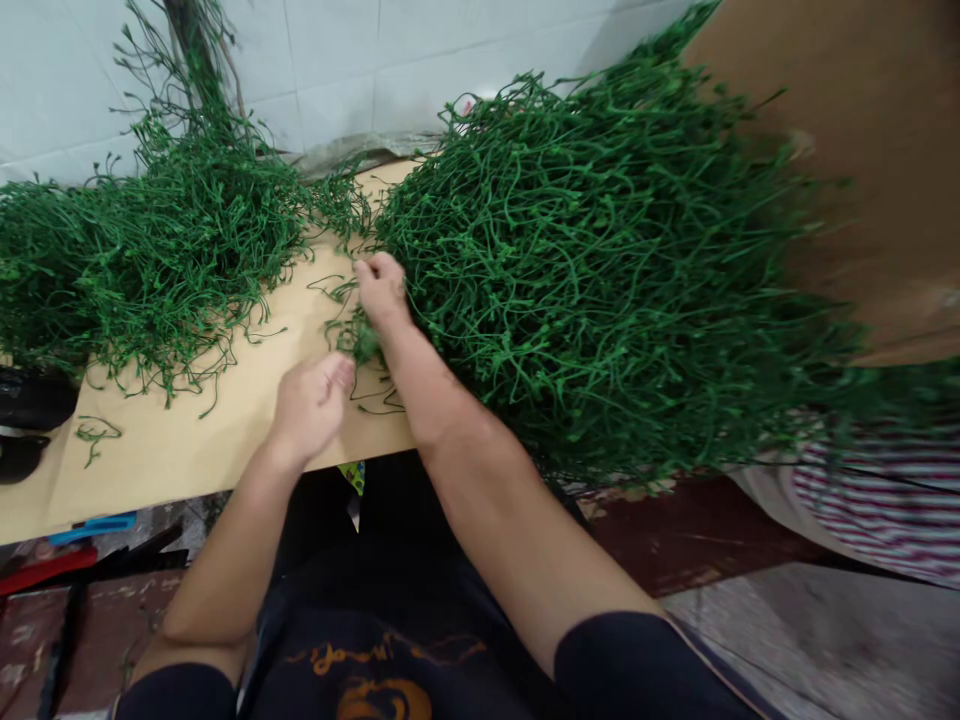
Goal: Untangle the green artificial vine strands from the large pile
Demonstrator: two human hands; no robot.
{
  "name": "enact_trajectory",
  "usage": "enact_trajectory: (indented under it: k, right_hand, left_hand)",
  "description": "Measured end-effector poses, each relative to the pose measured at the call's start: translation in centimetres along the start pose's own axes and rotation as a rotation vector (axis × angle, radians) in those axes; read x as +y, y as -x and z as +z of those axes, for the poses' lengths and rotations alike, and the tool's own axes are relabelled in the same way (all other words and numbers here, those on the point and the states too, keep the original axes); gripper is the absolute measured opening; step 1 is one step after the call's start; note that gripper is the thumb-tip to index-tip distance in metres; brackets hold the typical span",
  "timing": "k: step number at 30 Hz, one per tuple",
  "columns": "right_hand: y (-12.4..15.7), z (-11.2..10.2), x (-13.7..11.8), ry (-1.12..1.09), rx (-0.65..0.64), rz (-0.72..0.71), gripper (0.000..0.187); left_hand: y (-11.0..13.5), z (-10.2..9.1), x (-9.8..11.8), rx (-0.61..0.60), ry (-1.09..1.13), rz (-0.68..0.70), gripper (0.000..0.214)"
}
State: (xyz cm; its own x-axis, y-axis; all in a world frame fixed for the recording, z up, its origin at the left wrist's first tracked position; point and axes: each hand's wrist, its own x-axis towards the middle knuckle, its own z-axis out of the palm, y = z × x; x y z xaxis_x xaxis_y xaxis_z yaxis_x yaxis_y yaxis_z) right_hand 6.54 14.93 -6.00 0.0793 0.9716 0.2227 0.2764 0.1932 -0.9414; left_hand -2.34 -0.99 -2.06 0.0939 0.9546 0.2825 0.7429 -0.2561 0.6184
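My right hand (381,288) reaches forward to the left edge of a big heap of thin green plastic stems (600,270), its fingers curled and pinched on a few strands. My left hand (311,405) lies nearer me on the tan board (187,440), fingers closed, touching a small bunch of green stems (361,340) between the two hands. A second heap of the same green stems (150,250) lies at the left of the board.
Loose single stems (96,434) are scattered on the board. A brown cardboard sheet (862,150) stands at the right. Black objects (30,410) sit at the left edge. Red and blue tools (67,550) lie below the board. Striped cloth (877,500) is at right.
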Motion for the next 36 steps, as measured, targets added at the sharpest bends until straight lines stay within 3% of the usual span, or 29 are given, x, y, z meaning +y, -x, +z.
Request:
enact_trajectory:
  k: [3,6,8,10,13,17,19,23,26,30,33,36]
  right_hand:
    - [-0.6,-0.5,-0.6,-0.1,0.015,-0.056,0.024]
    - [-0.2,-0.6,-2.3,-0.184,-0.196,-0.195,0.024]
    - [0.2,-0.8,-3.3,-0.215,-0.338,-0.179,0.022]
    - [0.5,-1.3,-3.8,-0.226,-0.412,-0.084,0.02]
    - [0.7,-2.2,-3.8,-0.267,-0.417,0.025,0.02]
    - [0.7,-2.8,-3.6,-0.368,-0.386,-0.022,0.017]
    - [0.7,-2.9,-3.8,-0.364,-0.365,-0.053,0.017]
    - [0.8,-2.7,-4.5,-0.387,-0.312,-0.047,0.018]
    - [0.9,-2.5,-4.4,-0.468,-0.255,0.074,0.02]
    - [0.0,-2.2,-3.4,-0.575,-0.188,0.205,0.026]
    - [-1.0,-1.6,-2.5,-0.586,-0.138,0.187,0.031]
    - [-2.0,-0.7,-1.8,-0.526,-0.086,0.128,0.033]
  left_hand:
    - [0.9,-0.3,1.8,-0.108,0.089,0.066,0.036]
    - [0.3,0.2,2.9,-0.12,0.181,0.104,0.029]
    - [-0.8,0.8,3.4,-0.101,0.208,0.15,0.02]
    - [-1.9,1.3,3.9,-0.041,0.184,0.173,0.017]
    - [-3.2,1.4,3.7,0.111,0.074,0.188,0.024]
    - [-3.7,1.2,1.2,0.347,0.003,0.1,0.027]
    - [-3.9,1.8,-0.7,0.384,0.031,-0.007,0.033]
    - [-4.7,3.7,-3.4,0.24,0.331,-0.23,0.029]
    - [-5.1,4.2,-3.5,0.174,0.558,-0.334,0.018]
    - [-4.8,3.7,-2.6,0.134,0.619,-0.345,0.014]
    - [-4.4,3.5,-2.4,0.069,0.639,-0.364,0.019]
    - [-3.9,3.5,-2.5,0.015,0.627,-0.274,0.026]
